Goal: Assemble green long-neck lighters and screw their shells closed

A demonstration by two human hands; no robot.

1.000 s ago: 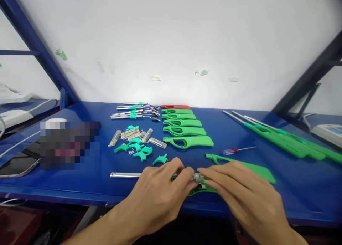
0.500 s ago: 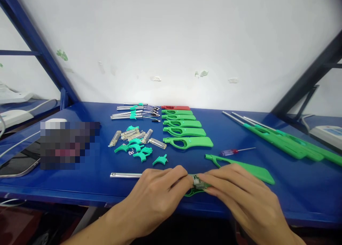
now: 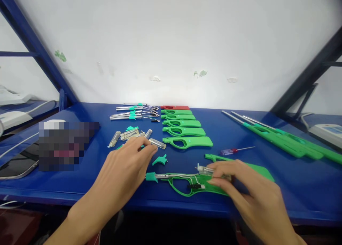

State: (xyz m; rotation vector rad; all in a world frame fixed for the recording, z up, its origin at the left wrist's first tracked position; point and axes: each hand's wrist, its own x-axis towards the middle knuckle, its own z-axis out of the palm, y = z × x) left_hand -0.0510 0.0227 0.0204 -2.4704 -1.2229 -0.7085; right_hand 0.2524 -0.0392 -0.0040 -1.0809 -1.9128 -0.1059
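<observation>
My right hand (image 3: 240,184) pinches a clear fuel tank (image 3: 205,170) over an open green lighter shell (image 3: 180,191) near the table's front edge. In that shell lie white wires and a black part (image 3: 196,186); a metal tube with a teal collar (image 3: 151,177) extends from its left end. My left hand (image 3: 128,159) is over the pile of small parts, its fingers bent together; whatever they might grip is hidden. Just right of its fingertips are another clear tank (image 3: 157,143) and a teal trigger (image 3: 160,160). Behind my right hand lies a second green half (image 3: 260,171).
Several green shells (image 3: 191,142) and a red one (image 3: 175,107) line the middle back. Metal tubes (image 3: 125,116) with wires lie back left. A screwdriver (image 3: 229,151) and long green lighters (image 3: 288,145) are at right, a phone (image 3: 20,163) at left.
My left hand has left the shell and moved up and left to the small parts. My right hand has lifted a clear tank, leaving the wires and black part in view.
</observation>
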